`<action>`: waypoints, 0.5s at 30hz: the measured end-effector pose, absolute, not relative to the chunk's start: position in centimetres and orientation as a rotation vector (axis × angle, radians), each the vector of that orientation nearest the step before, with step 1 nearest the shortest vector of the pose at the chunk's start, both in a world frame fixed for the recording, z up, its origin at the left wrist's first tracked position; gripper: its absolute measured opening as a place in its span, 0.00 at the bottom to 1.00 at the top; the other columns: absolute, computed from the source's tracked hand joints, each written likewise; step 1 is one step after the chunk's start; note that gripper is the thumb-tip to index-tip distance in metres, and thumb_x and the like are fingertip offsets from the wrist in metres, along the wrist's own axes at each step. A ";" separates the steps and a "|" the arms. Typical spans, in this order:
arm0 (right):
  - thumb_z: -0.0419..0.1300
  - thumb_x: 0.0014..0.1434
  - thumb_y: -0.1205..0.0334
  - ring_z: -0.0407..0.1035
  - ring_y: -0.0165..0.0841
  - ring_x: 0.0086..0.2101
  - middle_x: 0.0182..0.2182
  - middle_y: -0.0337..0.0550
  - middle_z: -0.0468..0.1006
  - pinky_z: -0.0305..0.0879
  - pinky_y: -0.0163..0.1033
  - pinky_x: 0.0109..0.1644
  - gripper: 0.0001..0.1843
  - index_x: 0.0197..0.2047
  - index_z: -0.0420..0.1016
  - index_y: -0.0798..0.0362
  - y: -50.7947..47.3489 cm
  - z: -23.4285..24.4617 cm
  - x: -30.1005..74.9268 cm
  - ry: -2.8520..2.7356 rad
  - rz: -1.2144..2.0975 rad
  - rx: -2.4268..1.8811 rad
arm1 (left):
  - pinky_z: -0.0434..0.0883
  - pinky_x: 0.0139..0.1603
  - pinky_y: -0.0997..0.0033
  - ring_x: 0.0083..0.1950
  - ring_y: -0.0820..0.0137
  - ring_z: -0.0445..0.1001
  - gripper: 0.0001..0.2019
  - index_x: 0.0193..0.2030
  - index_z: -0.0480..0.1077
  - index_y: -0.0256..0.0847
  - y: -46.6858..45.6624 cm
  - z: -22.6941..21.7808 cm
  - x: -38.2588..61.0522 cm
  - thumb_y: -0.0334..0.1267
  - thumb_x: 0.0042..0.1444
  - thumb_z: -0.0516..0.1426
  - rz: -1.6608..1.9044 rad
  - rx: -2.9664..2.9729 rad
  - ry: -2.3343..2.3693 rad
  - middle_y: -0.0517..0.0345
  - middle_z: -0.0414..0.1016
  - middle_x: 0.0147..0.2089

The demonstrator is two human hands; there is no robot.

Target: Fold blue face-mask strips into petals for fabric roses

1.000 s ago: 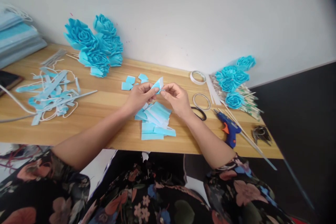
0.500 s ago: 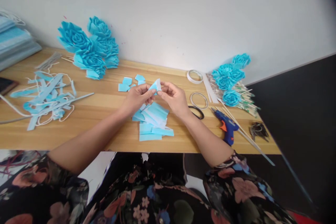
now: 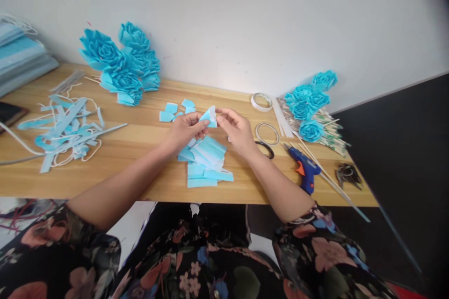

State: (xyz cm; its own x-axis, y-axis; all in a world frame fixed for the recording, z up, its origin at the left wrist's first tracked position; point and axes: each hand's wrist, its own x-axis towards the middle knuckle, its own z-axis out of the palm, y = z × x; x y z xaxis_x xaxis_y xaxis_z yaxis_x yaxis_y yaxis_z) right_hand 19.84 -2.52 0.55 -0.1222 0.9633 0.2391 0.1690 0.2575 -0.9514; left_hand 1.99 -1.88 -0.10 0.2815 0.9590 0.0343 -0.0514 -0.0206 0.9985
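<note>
My left hand (image 3: 184,131) and my right hand (image 3: 236,128) meet above the wooden table (image 3: 147,173). Both pinch one small blue and white fabric piece (image 3: 209,116), folded to a point, held just over the table. Below the hands lies a loose pile of cut blue pieces (image 3: 206,161). A few small blue squares (image 3: 172,111) lie just beyond my left hand.
Blue fabric roses (image 3: 117,63) lean on the wall at the back left; more roses on sticks (image 3: 310,107) lie at the right. Cut strips and ear loops (image 3: 65,126) cover the left. Tape rolls (image 3: 261,101), scissors (image 3: 264,148) and a blue glue gun (image 3: 304,168) lie at the right.
The hands stay together on the small piece, with the fingers shifting slightly along its fold. The view has drifted a little; nothing on the table has moved.
</note>
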 end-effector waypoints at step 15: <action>0.67 0.54 0.53 0.63 0.26 0.25 0.24 0.34 0.73 0.63 0.34 0.31 0.11 0.36 0.80 0.51 -2.5 0.4 20.1 -1.602 0.938 -1.126 | 0.62 0.24 0.78 0.22 0.78 0.66 0.12 0.24 0.70 0.39 -2.4 0.4 2.1 0.39 0.55 0.62 0.880 1.491 0.943 0.61 0.70 0.21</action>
